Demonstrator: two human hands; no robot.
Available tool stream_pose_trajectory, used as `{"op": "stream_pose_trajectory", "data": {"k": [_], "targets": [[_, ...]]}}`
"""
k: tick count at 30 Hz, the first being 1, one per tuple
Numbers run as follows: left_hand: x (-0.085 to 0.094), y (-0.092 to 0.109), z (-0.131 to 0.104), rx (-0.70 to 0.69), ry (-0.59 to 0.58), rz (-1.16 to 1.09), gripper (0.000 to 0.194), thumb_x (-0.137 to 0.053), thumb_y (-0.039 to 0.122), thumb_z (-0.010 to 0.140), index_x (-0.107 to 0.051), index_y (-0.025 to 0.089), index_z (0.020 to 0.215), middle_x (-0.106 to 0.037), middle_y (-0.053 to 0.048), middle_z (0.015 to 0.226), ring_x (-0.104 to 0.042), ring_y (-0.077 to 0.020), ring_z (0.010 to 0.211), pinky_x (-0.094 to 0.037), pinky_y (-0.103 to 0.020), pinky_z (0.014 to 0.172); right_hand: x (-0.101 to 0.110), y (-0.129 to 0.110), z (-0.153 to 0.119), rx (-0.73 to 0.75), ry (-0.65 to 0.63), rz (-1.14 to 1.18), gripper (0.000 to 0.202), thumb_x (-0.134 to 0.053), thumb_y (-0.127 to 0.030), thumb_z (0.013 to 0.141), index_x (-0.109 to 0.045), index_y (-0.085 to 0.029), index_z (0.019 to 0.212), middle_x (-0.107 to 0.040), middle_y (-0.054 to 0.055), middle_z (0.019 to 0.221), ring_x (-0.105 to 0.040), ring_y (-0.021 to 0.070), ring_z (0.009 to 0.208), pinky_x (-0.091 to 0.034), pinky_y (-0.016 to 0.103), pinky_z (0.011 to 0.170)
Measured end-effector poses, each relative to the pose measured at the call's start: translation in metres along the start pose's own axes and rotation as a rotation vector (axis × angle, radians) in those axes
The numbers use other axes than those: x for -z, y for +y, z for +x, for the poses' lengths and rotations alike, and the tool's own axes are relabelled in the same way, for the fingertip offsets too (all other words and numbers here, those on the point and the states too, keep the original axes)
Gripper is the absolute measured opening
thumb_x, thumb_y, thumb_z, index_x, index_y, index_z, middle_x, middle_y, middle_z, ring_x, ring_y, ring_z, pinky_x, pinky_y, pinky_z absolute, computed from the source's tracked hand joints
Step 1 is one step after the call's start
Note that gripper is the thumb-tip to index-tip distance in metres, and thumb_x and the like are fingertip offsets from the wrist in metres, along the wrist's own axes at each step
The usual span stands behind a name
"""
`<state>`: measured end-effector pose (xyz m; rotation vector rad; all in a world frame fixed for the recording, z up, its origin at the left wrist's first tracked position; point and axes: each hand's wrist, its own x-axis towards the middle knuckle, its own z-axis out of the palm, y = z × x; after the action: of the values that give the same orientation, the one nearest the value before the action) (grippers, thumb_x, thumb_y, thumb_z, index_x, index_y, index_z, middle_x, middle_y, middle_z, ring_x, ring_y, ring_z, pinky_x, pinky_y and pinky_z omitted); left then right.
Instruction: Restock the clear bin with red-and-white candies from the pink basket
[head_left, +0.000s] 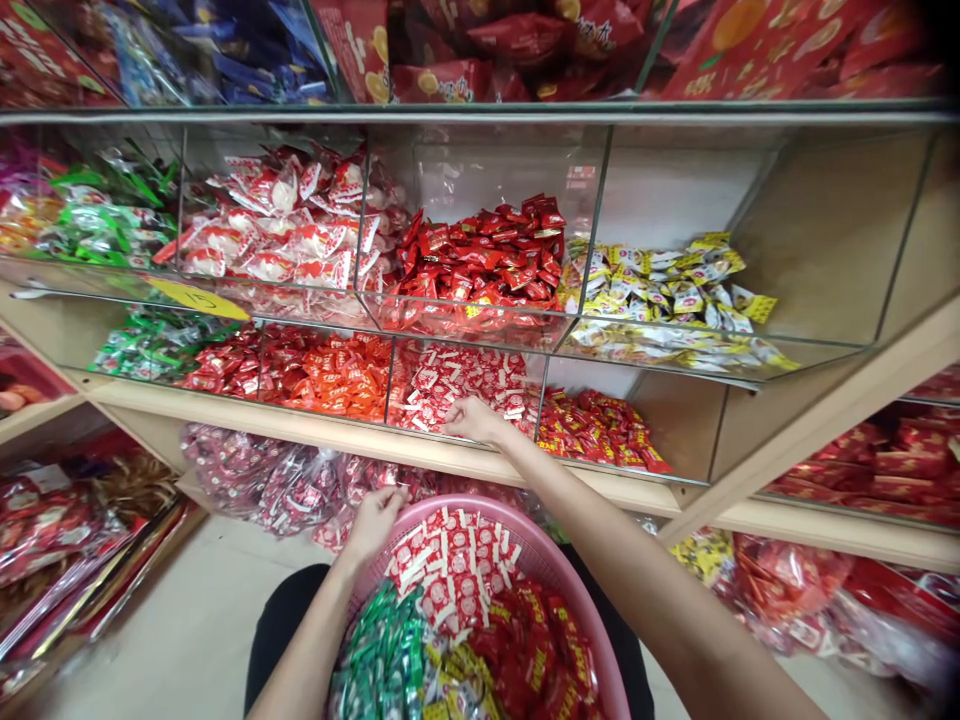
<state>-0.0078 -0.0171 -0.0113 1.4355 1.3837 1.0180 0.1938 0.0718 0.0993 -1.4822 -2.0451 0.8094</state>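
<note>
My right hand reaches to the front edge of a lower compartment of red-and-white wrapped candies. Its fingers are curled closed, and whatever lies inside them is hidden. At the far-left rim of a pink plastic basket, my left hand has its fingers bent closed over the edge. Inside the basket, red-and-white candies lie at the back, green-wrapped candies at the left, red-and-yellow candies at the right and yellow-and-white ones at the front.
Clear-walled compartments hold red candies, yellow-and-white candies and orange-wrapped candies. A wooden shelf edge runs below. Bagged candies sit beneath it. A yellow price tag hangs at the left, and a slanting wooden post stands right.
</note>
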Motion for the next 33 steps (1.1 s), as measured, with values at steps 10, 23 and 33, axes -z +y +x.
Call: {"op": "stream_pose_trajectory", "data": {"k": [10,23,33], "targets": [[0.0,0.004,-0.001,-0.014,-0.007,0.018,0.038,-0.054,0.05,0.071,-0.06,0.015,0.061,-0.057,0.001,0.057,-0.047,-0.0124,0.055,-0.034,-0.022,0.054,-0.003,0.003,0.002,0.003,-0.031,0.028,0.012,-0.066,-0.025,0.061,-0.062,-0.014,0.064,-0.056,-0.005,0.056,-0.048,0.0077,0.055,-0.034,0.017,0.05],[0.001,0.0,0.0,0.009,-0.006,0.005,0.037,-0.053,0.05,0.071,-0.06,0.015,0.061,-0.057,0.002,0.056,-0.048,-0.0123,0.054,-0.034,-0.023,0.054,0.005,0.0,-0.008,-0.077,0.012,0.055,0.041,-0.059,-0.056,0.061,-0.05,-0.017,0.054,-0.04,-0.007,0.049,-0.035,0.0074,0.049,-0.026,0.02,0.046],[-0.001,0.003,0.0,0.007,0.007,-0.024,0.035,-0.055,0.048,0.069,-0.06,0.015,0.059,-0.059,0.001,0.058,-0.049,-0.013,0.056,-0.036,-0.023,0.057,0.03,-0.009,-0.03,0.025,-0.135,0.272,0.021,-0.063,-0.033,0.061,-0.058,-0.014,0.055,-0.049,-0.005,0.052,-0.041,0.0074,0.053,-0.032,0.02,0.051]]}}
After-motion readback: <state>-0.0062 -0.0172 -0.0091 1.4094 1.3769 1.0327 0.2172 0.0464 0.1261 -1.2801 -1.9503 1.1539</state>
